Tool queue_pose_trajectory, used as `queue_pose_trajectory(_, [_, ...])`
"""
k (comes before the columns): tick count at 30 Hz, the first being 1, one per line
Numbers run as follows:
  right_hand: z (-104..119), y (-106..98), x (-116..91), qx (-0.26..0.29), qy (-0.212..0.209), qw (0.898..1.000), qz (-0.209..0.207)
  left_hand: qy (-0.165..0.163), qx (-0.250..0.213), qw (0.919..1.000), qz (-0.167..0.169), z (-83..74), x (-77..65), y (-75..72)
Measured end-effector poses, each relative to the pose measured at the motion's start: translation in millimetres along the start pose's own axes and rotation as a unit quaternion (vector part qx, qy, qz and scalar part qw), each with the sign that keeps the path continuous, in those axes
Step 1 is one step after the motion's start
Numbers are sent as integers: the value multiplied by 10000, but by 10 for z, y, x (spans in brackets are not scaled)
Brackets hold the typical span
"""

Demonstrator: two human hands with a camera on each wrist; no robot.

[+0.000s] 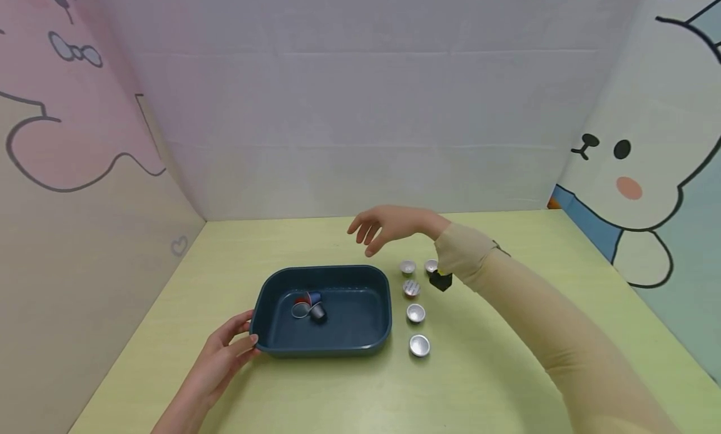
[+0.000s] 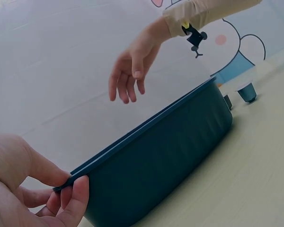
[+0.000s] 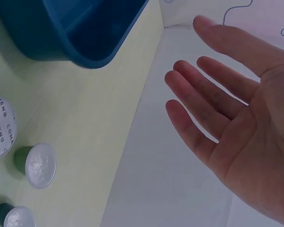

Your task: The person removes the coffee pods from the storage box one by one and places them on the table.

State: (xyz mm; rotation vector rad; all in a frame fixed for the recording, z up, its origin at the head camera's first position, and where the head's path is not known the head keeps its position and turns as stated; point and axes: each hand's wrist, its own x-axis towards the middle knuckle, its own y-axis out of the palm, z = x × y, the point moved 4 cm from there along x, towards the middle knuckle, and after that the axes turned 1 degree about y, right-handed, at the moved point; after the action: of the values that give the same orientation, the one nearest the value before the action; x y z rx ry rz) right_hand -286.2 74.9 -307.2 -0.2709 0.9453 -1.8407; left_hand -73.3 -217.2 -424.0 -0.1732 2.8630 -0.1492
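Observation:
A dark blue plastic tray [image 1: 323,351] rests on the table. At its near left corner my left hand [image 1: 225,354] pinches the rim between thumb and fingers, as the left wrist view also shows. Inside, toward the left, coffee capsules lie in a small heap: a dark one [image 1: 318,313], a blue one [image 1: 315,297] and a red one partly covered. Above the tray's far right side my right hand [image 1: 394,225] hangs in the air, its fingers spread and loosely bent. Nothing is in that palm [image 3: 255,146] in the right wrist view.
Right of the tray, several coffee capsules stand lid up, among them a near silver-lidded one [image 1: 419,346] and one with a printed lid [image 1: 411,288]. A black wrist device [image 1: 441,280] hangs under the right sleeve. A pale wall [image 1: 366,127] closes off the table's back.

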Motion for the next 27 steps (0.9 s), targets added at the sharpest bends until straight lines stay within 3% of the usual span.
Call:
queue_pose_trajectory(12, [312, 172, 338, -307, -190, 9992, 182, 2, -15, 10000, 7, 3, -5, 9])
queue_pose_trajectory(21, [430, 477, 564, -136, -391, 9976, 562, 5, -31, 10000, 44, 15, -3, 3])
queue_pose_trajectory(27, [430, 696, 690, -396, -285, 9963, 711, 8, -22, 10000, 51, 15, 4, -6])
